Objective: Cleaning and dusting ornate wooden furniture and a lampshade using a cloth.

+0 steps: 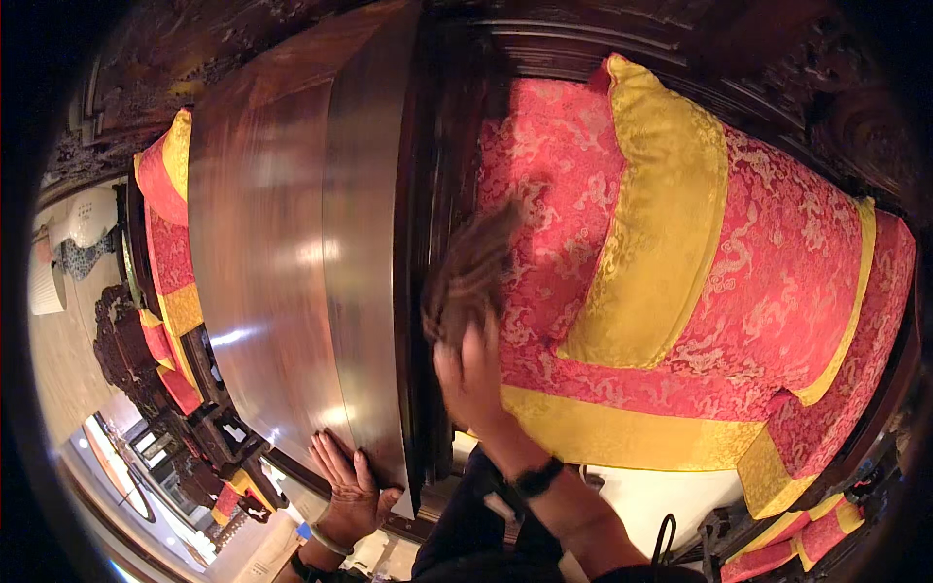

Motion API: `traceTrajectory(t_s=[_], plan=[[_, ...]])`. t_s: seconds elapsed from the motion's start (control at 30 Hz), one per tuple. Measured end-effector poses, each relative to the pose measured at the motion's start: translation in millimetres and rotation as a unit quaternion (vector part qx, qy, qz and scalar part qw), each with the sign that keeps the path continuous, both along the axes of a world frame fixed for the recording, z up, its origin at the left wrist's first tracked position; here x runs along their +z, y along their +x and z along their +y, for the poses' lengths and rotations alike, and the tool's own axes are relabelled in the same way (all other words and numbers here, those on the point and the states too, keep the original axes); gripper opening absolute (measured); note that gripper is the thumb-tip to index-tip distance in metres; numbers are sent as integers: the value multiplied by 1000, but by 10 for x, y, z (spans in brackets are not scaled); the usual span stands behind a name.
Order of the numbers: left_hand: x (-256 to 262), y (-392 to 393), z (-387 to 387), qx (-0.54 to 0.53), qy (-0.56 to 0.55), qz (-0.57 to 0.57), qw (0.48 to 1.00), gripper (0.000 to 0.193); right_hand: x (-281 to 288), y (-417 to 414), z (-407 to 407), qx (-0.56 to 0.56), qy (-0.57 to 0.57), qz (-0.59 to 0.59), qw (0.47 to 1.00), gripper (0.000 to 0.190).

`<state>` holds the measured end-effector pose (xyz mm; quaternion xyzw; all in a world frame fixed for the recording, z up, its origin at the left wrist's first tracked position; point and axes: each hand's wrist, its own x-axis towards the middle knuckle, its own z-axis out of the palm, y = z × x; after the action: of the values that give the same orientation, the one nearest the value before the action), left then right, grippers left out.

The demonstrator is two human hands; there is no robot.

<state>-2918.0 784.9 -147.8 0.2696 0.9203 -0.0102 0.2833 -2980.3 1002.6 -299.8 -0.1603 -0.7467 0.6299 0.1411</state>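
A dark brown cloth (470,280), blurred by motion, is bunched in my right hand (470,372). That hand is beside the dark side edge of a polished wooden tabletop (270,240), near the red brocade seat cushion (554,291). My left hand (346,481) rests with spread fingers on the tabletop's near edge and holds nothing. To the right, a red and yellow brocade pillow (663,218) lies on the seat cushion.
Dark carved wood (729,44) runs behind the seat and table. Beyond the table at left stands another seat with red and yellow cushions (171,255). A carved dark wooden chair (120,342) stands farther left. More brocade cushions (794,539) show at lower right.
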Motion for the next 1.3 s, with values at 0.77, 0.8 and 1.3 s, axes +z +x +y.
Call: traceTrajectory(t_s=[0.77, 0.8, 1.3], plan=[[11, -7, -26, -12, -11, -13, 1000, 83, -810, -1894, 1329, 68, 132, -225, 963, 37], [-13, -1, -1, -12, -11, -10, 1000, 83, -714, -1983, 1396, 6, -77, -137, 988, 39], [19, -14, 33, -12, 1, 11, 1000, 81, -21, 1455, -535, 170, 28, 16, 985, 32]])
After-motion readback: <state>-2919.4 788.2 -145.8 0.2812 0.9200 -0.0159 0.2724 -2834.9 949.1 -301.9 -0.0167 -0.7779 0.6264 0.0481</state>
